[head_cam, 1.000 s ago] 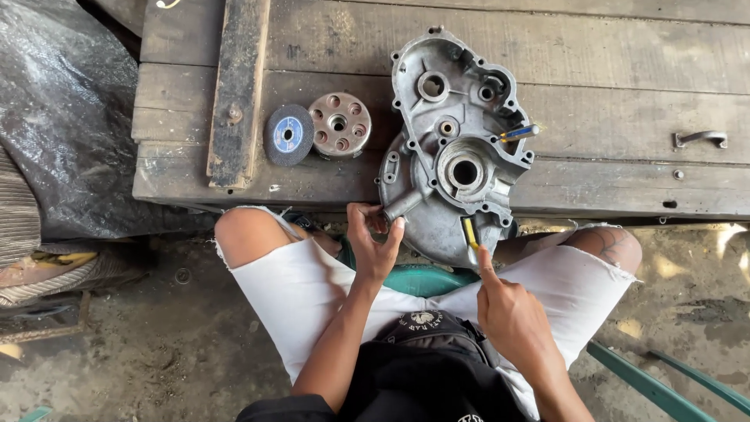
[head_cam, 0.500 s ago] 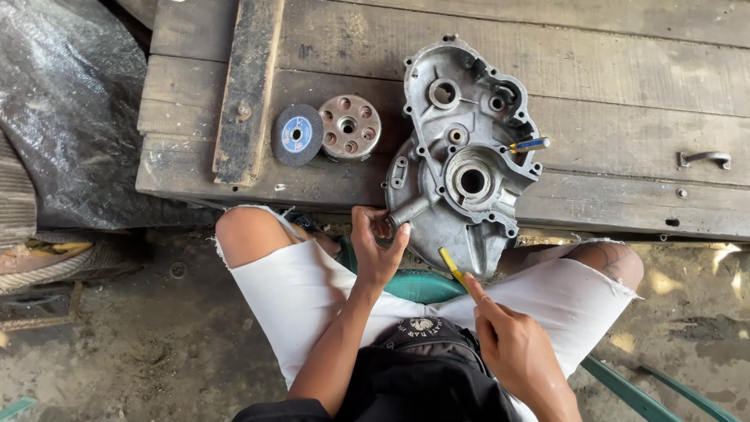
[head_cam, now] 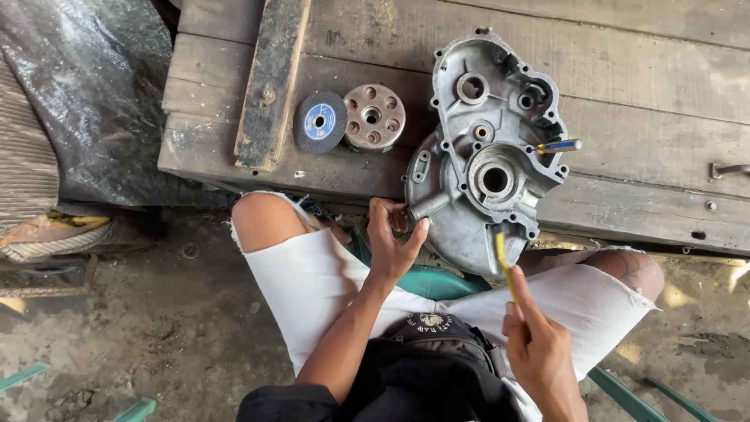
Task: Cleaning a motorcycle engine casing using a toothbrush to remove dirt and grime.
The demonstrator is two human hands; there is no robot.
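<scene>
Your left hand (head_cam: 393, 242) clenched on the casing (head_cam: 480, 152) stub at seven o'clock, right hand (head_cam: 539, 352) grasping the tool (head_cam: 505, 264); casing looks heavy, rigid, best gripped by its rim.

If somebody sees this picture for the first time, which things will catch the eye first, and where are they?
First comes the grey metal engine casing, hanging over the near edge of the wooden workbench; the left hand grips its lower left corner. The right hand holds a thin yellow-tipped tool up to the casing's bottom edge. To the left on the bench lie a dark grinding disc and a round metal part with holes.
</scene>
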